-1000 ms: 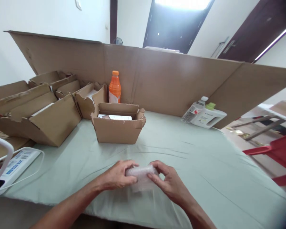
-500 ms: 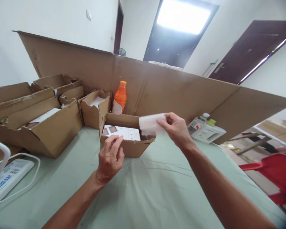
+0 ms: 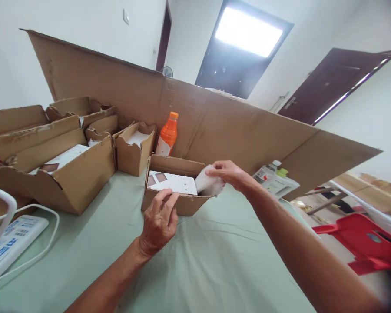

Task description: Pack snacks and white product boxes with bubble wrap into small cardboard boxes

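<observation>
A small cardboard box (image 3: 176, 205), with no lid over it, stands on the cloth in front of me. Inside it lie white printed cartons or cards (image 3: 172, 182) with brown squares at one end. My left hand (image 3: 159, 217) rests its fingertips at the front rim by the white pieces, fingers bent and thumb apart, gripping nothing that I can see. At the box's right end, my right hand (image 3: 226, 171) pinches a whitish, translucent packet or folded wrap (image 3: 209, 181). The packet's lower part dips inside the box wall; its exact kind is unclear.
Several larger cardboard boxes (image 3: 91, 182) crowd the left. An orange bottle (image 3: 167, 134) stands behind the small box, against a tall cardboard panel (image 3: 228, 121). A clear bottle and white jug (image 3: 282, 186) are at right. A white power strip (image 3: 16, 243) with a cable lies left; a red chair (image 3: 368, 239) stands right.
My right hand has lowered the whitish packet from above the box's right end into it. My left hand remains at the front rim. The whole view has shifted slightly.
</observation>
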`<state>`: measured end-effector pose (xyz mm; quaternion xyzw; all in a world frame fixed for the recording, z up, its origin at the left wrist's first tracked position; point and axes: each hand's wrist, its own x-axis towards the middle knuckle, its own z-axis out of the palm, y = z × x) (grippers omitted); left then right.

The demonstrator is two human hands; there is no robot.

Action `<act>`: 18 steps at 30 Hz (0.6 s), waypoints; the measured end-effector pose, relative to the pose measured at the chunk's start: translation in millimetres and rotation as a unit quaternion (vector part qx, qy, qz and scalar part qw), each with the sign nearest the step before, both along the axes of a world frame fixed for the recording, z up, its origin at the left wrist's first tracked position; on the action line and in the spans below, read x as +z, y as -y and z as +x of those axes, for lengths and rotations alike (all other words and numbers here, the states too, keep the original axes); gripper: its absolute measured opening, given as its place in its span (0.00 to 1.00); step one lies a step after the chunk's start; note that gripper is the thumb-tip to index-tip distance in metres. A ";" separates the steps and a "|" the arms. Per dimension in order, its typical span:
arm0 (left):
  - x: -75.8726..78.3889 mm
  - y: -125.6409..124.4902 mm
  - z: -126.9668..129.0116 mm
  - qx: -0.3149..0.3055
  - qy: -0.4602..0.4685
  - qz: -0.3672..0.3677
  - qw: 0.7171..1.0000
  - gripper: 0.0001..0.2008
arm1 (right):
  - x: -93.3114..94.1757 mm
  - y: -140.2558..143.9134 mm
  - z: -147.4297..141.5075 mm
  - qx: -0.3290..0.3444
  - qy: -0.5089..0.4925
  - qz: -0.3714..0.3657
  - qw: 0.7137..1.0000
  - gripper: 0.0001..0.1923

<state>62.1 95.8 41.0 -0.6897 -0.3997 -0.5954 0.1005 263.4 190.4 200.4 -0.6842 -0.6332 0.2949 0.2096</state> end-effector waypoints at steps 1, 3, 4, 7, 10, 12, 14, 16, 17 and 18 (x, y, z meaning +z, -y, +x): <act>-0.5 -0.2 0.1 0.002 0.001 0.001 1.000 0.23 | 0.9 0.8 4.4 -0.006 -0.012 0.004 1.000 0.08; -1.2 -0.5 0.3 0.004 0.001 0.001 1.000 0.23 | 2.7 2.9 10.5 -0.009 -0.013 0.034 0.999 0.08; -1.5 -0.5 0.4 0.003 0.001 0.000 1.000 0.23 | 3.2 3.8 11.8 -0.007 -0.009 0.051 0.999 0.08; -2.0 -0.6 0.4 0.004 0.002 0.000 1.000 0.23 | 2.3 4.5 9.1 -0.004 0.013 0.065 0.998 0.06; -2.2 -0.5 0.5 0.005 0.003 -0.002 1.000 0.24 | -0.8 0.9 3.0 -0.006 0.085 0.043 0.995 0.05; -2.2 -0.4 0.6 0.004 0.002 -0.003 1.000 0.24 | -1.1 -2.6 1.3 -0.008 0.148 0.039 0.988 0.06; -2.2 -0.3 0.7 0.001 0.005 -0.002 1.000 0.24 | 1.4 -5.2 1.8 -0.013 0.190 0.041 0.981 0.07; -2.2 -0.1 0.9 -0.001 0.008 0.000 1.000 0.24 | 6.2 -5.5 3.1 -0.009 0.226 0.046 0.973 0.08; -2.1 -0.1 0.9 -0.002 0.009 -0.001 1.000 0.24 | 8.6 -4.8 3.5 -0.002 0.250 0.047 0.967 0.09; -2.0 0.0 0.9 -0.002 0.010 -0.003 1.000 0.24 | 10.6 -3.7 3.3 0.006 0.274 0.046 0.961 0.10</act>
